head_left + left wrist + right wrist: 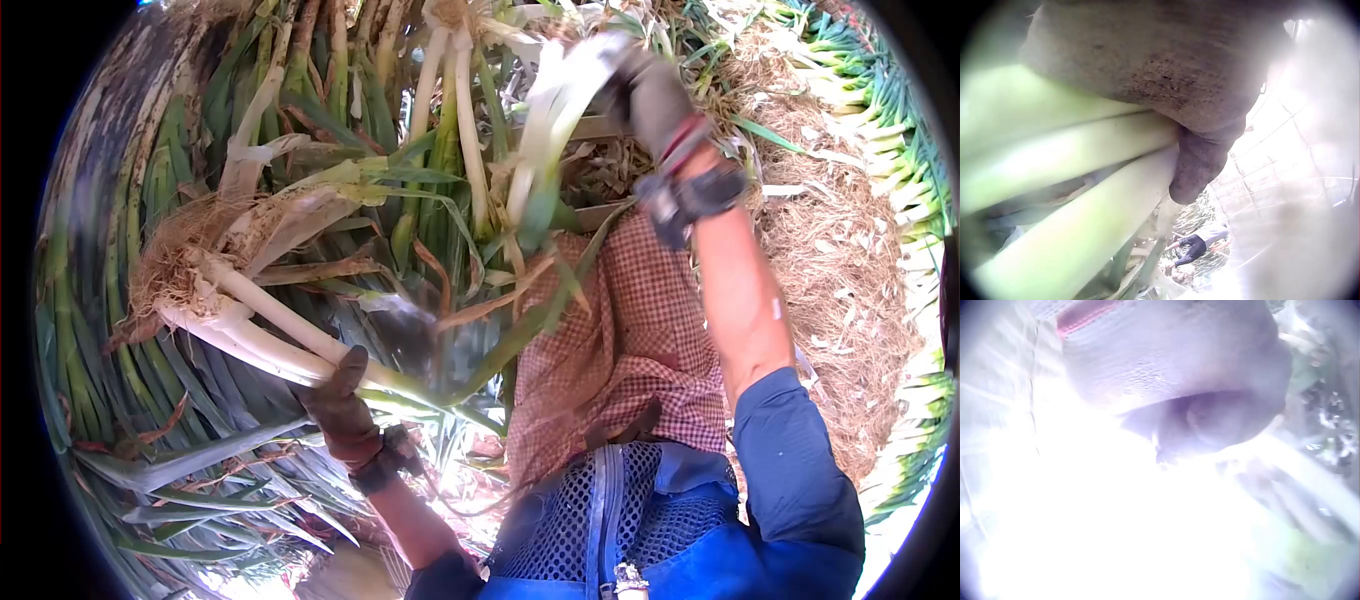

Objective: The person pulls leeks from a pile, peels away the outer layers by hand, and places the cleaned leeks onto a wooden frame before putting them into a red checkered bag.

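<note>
Head view, and the left hand (343,408) has a firm hold of a small bunch of leeks (280,312), out to the person's left over the leek pile (75,375). Those fingers are closed, thumb folded across the stalks; the left wrist view shows them bunched tight under the glove. Gripping there, well below the roots (185,280), probably keeps the bunch together and leaves the root end free. Long axis? A slant, shaggy roots up and to the left, pale shafts sloping down to the right, greens past the hand, towards the body. Over on the right, the right hand (650,100) is raised, fingers curled round one end of a blurred leek (560,105), likely held high to keep it apart from the bunch. This one lies steeper, white up by the glove, green below, just above the checked cloth (620,350). Glare in the right wrist view hides the fingertips, so exactly how tight that hold is, I can't tell.
</note>
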The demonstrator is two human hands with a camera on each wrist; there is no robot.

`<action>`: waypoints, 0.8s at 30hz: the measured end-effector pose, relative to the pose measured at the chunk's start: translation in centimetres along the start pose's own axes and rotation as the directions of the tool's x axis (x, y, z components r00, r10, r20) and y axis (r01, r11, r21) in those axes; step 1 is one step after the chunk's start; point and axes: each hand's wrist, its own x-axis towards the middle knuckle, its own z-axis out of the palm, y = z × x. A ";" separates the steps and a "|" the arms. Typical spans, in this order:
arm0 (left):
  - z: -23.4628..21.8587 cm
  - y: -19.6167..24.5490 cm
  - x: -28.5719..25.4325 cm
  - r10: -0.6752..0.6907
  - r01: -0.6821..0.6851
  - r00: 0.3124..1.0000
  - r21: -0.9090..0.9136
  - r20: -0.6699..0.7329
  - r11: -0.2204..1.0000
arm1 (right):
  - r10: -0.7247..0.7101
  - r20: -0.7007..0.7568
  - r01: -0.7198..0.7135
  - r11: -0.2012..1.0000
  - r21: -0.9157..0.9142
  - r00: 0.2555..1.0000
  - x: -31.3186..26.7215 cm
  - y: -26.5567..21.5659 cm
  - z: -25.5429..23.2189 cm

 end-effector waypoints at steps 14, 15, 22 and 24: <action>2.6 0.1 0.3 -0.103 0.111 0.992 -0.120 0.072 0.987 | -0.014 0.171 0.035 0.992 -0.124 0.985 -1.2 3.9 -0.4; 2.7 0.3 0.1 -0.082 0.089 0.994 -0.101 0.065 0.991 | 0.364 0.080 -0.305 0.864 -0.400 0.928 -2.0 0.5 3.2; 2.1 3.5 -0.8 -0.159 0.174 0.980 -0.128 0.118 0.976 | 0.279 0.182 -0.247 0.952 -0.183 0.943 -3.5 5.7 8.9; 1.7 3.0 0.0 -0.105 0.115 0.975 -0.045 0.196 0.992 | 0.019 0.231 -0.085 0.956 0.282 0.973 -4.2 6.8 7.4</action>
